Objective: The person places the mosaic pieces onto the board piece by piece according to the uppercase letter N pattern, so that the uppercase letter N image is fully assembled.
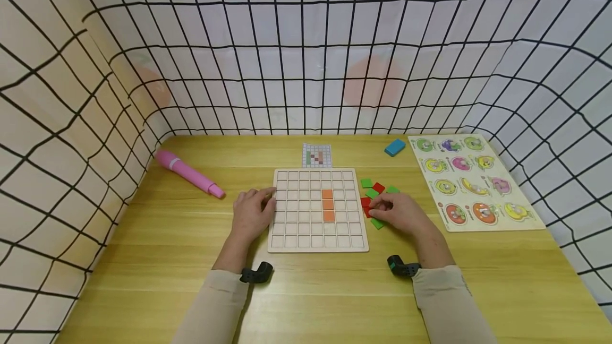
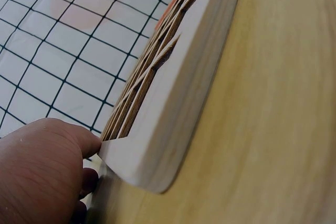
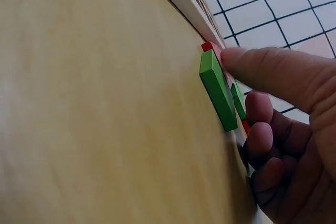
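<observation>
A wooden grid board (image 1: 296,211) lies in front of me, with several orange tiles (image 1: 327,203) in one column. My left hand (image 1: 250,214) rests against the board's left edge, thumb and forefinger touching its rim; the left wrist view shows the thumb at the corner of the frame (image 2: 139,161). Beside the board's right edge, my right hand (image 1: 399,214) has thumb and forefinger together at a red tile (image 3: 207,46), its other fingers curled. A green tile (image 3: 218,93) lies just under the thumb. More green tiles (image 1: 366,183) and red tiles (image 1: 379,188) lie around that hand.
Behind the board lies a small pattern card (image 1: 317,156). A blue block (image 1: 394,147) and a fruit puzzle board (image 1: 473,182) are at the right. A pink marker-like stick (image 1: 191,174) lies at the left. A black wire mesh (image 1: 306,46) encloses the table's back and sides.
</observation>
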Demonstrator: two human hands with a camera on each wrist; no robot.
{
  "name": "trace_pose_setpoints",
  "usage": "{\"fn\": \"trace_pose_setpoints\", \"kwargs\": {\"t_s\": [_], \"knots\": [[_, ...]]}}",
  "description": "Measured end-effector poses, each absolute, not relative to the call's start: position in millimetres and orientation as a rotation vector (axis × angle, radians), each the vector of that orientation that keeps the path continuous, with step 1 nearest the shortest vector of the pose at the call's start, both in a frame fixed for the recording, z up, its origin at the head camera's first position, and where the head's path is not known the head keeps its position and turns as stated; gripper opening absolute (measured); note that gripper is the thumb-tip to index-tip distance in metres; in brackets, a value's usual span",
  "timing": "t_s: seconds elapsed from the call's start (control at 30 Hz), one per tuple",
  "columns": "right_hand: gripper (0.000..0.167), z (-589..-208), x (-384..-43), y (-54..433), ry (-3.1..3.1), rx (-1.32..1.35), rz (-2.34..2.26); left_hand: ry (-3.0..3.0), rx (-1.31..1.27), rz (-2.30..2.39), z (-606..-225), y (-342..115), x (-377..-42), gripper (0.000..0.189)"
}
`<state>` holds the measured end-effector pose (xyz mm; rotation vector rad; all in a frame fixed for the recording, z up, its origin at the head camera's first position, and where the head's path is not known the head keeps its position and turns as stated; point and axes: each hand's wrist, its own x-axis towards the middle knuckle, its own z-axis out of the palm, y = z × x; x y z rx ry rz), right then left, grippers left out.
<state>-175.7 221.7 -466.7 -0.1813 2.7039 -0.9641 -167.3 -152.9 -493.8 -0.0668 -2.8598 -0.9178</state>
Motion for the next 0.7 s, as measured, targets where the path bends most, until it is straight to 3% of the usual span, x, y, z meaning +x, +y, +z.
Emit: {"fn": "trace_pose_setpoints", "kwargs": {"t_s": [0.4,0.7], "knots": [[0.015,-471,-177,233,2.738,-0.099,-0.921,-2.872,-0.051,-0.926,-493,-154,-167,0.038],[0.028,-469,-175,246,2.732,-0.109,-0.971,-2.857,-0.065,-0.924,-494,-154,-167,0.037]]}}
